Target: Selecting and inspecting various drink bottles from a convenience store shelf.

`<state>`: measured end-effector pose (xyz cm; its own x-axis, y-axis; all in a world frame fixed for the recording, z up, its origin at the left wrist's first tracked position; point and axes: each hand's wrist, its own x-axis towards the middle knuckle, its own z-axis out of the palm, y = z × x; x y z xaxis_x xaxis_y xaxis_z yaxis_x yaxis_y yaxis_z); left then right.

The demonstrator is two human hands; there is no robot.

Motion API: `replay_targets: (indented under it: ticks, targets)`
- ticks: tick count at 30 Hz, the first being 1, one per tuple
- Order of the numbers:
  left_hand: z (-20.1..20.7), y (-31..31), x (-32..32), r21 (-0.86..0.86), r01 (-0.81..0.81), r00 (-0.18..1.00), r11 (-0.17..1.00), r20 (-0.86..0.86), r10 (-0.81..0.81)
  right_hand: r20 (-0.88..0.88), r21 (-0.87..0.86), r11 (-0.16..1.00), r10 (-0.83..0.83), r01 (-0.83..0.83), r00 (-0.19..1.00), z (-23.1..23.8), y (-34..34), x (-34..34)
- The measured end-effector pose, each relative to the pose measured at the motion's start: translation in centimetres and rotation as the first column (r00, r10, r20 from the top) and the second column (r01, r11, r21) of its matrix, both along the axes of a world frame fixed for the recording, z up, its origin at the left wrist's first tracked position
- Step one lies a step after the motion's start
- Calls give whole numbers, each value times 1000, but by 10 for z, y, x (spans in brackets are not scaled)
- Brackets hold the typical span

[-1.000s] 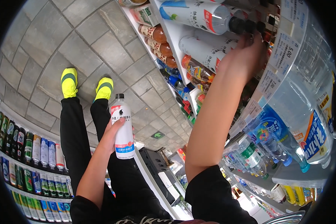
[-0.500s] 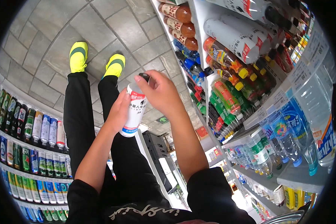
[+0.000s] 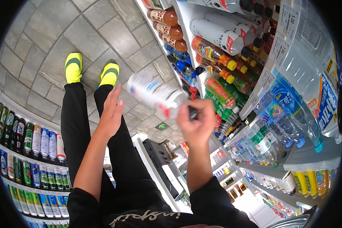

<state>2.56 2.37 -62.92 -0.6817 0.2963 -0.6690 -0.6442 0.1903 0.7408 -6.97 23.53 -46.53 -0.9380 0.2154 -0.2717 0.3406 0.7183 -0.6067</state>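
Note:
My right hand [image 3: 197,123] grips the cap end of a white plastic bottle [image 3: 154,94] with a red and blue label. The bottle lies tilted almost sideways in the air, its base pointing left, and looks blurred. My left hand [image 3: 111,114] is open just below the bottle's base, fingers together and pointing up, not touching it. Both hands are in front of drink shelves [image 3: 268,76] on the right, above my black trousers and yellow-green shoes [image 3: 109,74].
Shelves on the right hold several white, orange, green and clear bottles [image 3: 220,36]. A low shelf at the left [image 3: 30,152] carries rows of cans and small bottles. Grey stone tiles [image 3: 45,49] cover the floor. A black basket or cart [image 3: 161,163] sits below my hands.
The bottle passed from my left hand to my right. It went from upright to tilted sideways and moved right toward the shelves. My left hand let go and opened.

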Motion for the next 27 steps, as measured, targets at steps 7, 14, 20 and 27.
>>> replay_targets:
  ticks: [7, 14, 20, 27]
  targets:
    - [1, 6, 8, 58, 52, 987, 997, 152, -60, -218, -180, 911, -406, 372, 888, -9, 18, -67]
    - [12, 6, 3, 127, 2, 968, 992, 250, -34, -213, -134, 862, -507, 490, 835, -14, 18, -112]
    - [13, 6, 6, 139, 9, 940, 990, 338, -56, -245, -197, 856, -515, 478, 822, -25, 16, -132]
    - [8, 8, 16, 143, -36, 941, 989, 339, -15, -284, -254, 833, -551, 492, 785, -42, 12, -152]
